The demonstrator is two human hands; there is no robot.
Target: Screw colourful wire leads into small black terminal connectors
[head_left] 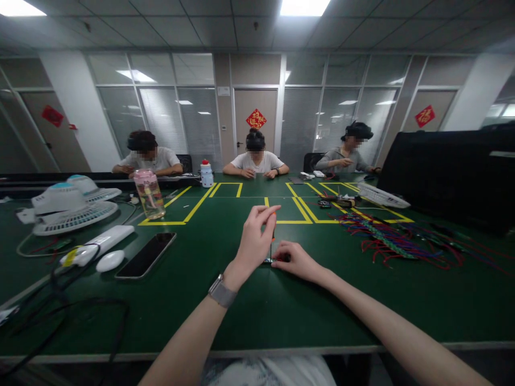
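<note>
My left hand [257, 236] is closed around the handle of a slim screwdriver [271, 250], which stands upright. Orange bits of the handle show beside the fingers, and the thin dark shaft points down to a small flat board-like part [267, 261] on the table. Low on the table, my right hand [295, 261] has its fingers curled at that part and pinches its right side. Those fingers hide most of the part, and I cannot make out where the screwdriver's tip meets it.
Left on the green table [193, 321] are a phone [147, 255], a white mouse [110, 261], black cables, white fans [76, 206] and a drink bottle [149, 195]. To the right lie bundled red and blue wires [382, 236] near a dark monitor [446, 177]. Several people sit opposite.
</note>
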